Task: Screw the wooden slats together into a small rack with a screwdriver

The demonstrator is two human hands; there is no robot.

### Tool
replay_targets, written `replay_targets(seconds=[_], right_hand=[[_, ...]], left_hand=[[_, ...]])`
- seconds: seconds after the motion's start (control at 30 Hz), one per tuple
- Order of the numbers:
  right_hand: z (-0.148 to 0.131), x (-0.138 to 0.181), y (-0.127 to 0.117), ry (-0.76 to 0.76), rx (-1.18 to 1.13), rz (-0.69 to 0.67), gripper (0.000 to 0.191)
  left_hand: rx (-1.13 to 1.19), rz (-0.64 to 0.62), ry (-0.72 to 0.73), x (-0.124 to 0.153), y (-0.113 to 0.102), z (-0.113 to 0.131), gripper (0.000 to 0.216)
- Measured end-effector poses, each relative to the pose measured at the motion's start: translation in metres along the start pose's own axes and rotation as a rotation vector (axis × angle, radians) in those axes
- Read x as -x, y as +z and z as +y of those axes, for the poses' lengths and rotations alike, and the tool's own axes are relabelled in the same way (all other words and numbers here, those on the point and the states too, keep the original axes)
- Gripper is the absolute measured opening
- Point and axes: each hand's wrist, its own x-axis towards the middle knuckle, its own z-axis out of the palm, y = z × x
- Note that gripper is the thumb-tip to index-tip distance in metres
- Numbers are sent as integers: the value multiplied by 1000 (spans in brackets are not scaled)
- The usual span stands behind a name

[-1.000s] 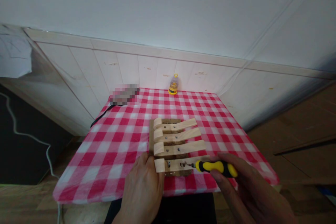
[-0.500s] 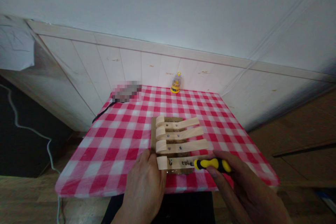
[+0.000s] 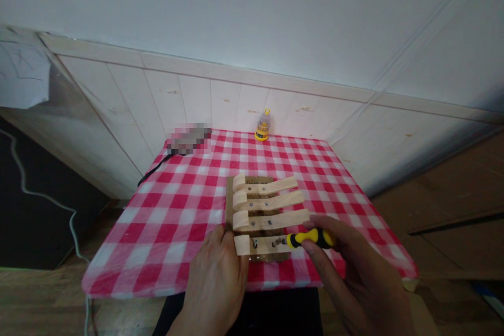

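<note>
In my right hand (image 3: pixel 346 260) is a yellow-and-black screwdriver (image 3: pixel 311 239), gripped between thumb and fingers and lying nearly level. Its tip meets a screw in the nearest pale wooden hook (image 3: pixel 264 244). A second screw (image 3: pixel 255 243) sticks up from the same hook, further left. Several such hooks lie side by side across a brown board (image 3: pixel 229 199); the farther ones have screw heads sitting low in the wood. My left hand (image 3: pixel 218 273) is closed on the board's near left corner, its fingertips partly hidden.
A red-and-white checked cloth (image 3: pixel 157 236) covers the table. At the back edge, against the panelled wall, stands a clear-and-yellow bit container (image 3: pixel 262 126). A blurred-out object (image 3: pixel 189 139) with a black strap lies at the back left. A pale cable (image 3: pixel 73 220) hangs at the left.
My right hand and the screwdriver have shifted slightly left and up, and the screwdriver's shaft sits closer to the screw. My left hand keeps its hold on the board.
</note>
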Motion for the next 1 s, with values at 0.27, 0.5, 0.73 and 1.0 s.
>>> replay_targets(seconds=[0.27, 0.5, 0.73, 1.0], right_hand=[[0, -11, 0, -154, -31, -40, 31], [0, -14, 0, -178, -10, -103, 37], [-4, -20, 4, -223, -13, -116, 35], [-2, -19, 8, -244, -8, -129, 28]], left_hand=[[-10, 29, 18, 0, 2, -1, 30], [-41, 37, 21, 1, 1, -1, 30], [-8, 39, 17, 1, 2, -1, 32], [-3, 0, 10, 0, -1, 1, 31]])
